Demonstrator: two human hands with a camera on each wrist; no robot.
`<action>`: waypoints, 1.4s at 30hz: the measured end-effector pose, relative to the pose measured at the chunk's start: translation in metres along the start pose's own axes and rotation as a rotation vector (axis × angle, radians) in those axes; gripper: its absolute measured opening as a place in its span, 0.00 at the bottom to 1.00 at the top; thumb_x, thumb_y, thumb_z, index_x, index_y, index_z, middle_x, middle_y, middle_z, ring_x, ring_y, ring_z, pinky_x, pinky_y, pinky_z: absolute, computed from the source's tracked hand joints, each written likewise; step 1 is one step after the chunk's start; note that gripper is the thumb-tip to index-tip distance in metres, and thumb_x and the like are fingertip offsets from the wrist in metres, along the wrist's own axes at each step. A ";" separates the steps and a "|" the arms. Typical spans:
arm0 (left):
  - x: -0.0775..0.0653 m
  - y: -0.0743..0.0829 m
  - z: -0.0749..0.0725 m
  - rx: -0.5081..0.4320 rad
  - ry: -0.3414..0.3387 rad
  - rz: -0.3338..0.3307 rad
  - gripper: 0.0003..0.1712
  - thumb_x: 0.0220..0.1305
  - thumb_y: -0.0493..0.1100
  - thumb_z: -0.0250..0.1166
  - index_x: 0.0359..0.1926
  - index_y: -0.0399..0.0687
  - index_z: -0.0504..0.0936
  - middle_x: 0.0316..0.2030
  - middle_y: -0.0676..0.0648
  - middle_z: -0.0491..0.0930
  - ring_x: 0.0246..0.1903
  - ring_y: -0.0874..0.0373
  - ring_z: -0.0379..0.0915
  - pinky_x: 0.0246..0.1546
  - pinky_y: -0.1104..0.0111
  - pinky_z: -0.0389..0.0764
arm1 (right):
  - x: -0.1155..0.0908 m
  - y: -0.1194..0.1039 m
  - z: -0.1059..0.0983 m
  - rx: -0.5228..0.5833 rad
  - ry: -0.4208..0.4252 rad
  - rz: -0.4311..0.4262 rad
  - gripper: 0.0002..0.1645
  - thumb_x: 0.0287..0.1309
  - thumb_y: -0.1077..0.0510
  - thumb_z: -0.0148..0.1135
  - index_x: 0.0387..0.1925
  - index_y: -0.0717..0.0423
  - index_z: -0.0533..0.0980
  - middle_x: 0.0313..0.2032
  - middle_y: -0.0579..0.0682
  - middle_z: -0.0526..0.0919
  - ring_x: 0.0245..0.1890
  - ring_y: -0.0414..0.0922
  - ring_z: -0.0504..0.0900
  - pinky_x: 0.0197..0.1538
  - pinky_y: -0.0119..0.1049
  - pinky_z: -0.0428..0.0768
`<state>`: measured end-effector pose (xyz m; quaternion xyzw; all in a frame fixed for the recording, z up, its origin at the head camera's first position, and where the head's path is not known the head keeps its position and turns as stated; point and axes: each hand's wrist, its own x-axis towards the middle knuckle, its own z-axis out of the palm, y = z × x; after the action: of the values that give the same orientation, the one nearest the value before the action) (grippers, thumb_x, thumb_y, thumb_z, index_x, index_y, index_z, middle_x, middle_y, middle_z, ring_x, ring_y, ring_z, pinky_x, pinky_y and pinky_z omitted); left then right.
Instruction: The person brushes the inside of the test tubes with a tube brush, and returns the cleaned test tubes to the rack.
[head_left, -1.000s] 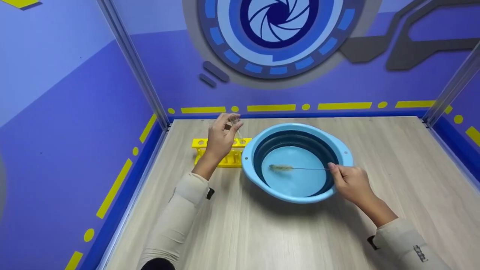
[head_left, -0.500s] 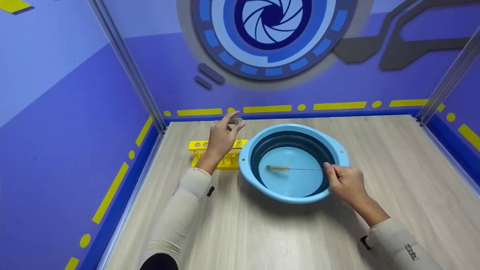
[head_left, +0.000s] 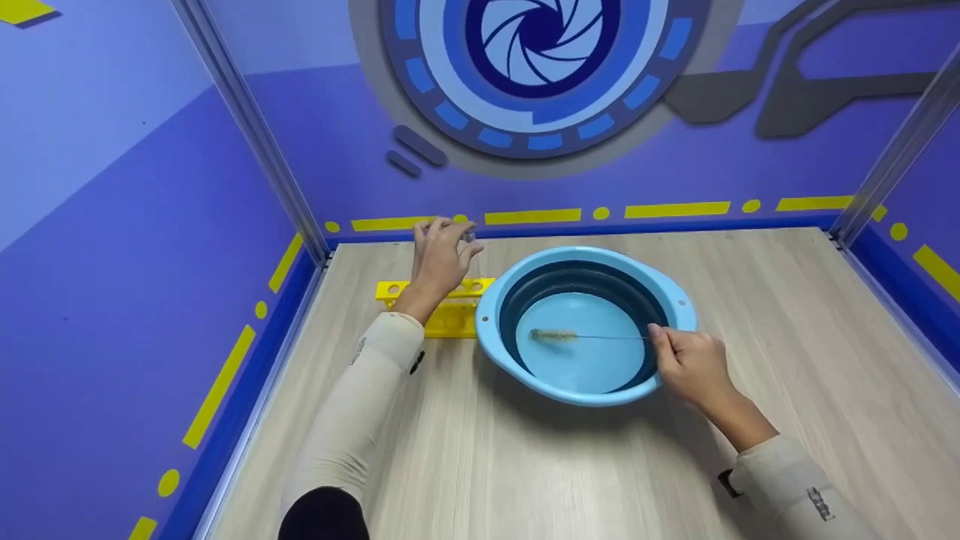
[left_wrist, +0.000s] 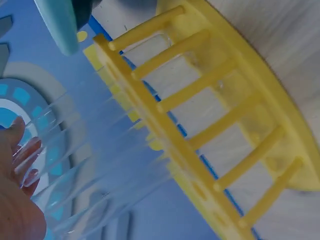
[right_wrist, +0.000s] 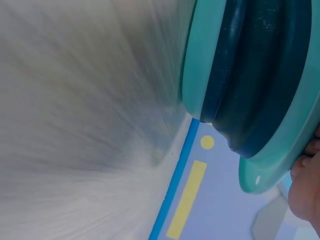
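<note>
My left hand [head_left: 441,259] is over the yellow test tube rack [head_left: 390,291], its fingers spread around the top of a clear test tube. Several clear test tubes [left_wrist: 107,145] stand in the rack in the left wrist view, with the left fingertips [left_wrist: 31,150] right at their upper ends. My right hand [head_left: 694,367] pinches the thin wire handle of a test tube brush [head_left: 553,336] at the right rim of a light blue collapsible basin [head_left: 517,367]. The bristles lie over the basin's inside. In the right wrist view only part of that hand shows, beside the rim.
The basin stands just right of the rack and overlaps its right end in the head view. Wood-grain tabletop [head_left: 525,472] extends in front and to the right. Blue and purple panels [head_left: 750,169] close off the back and sides.
The left hand has turned and its fingers have spread apart around the tube's top; the tube has gone down into the rack. The right hand and brush are nearly unmoved.
</note>
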<state>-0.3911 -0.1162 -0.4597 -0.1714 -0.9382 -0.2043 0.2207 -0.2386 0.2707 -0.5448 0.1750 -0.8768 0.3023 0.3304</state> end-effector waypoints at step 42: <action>-0.014 -0.002 0.018 -0.049 0.012 0.036 0.28 0.79 0.52 0.64 0.75 0.53 0.77 0.62 0.46 0.86 0.65 0.47 0.79 0.72 0.45 0.63 | 0.012 -0.001 0.007 0.028 0.097 0.386 0.28 0.75 0.49 0.64 0.17 0.57 0.80 0.13 0.47 0.70 0.16 0.39 0.69 0.21 0.30 0.62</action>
<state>-0.3868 -0.1132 -0.4815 -0.1921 -0.9283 -0.2242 0.2259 -0.2506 0.2639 -0.5403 -0.0066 -0.8727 0.3805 0.3058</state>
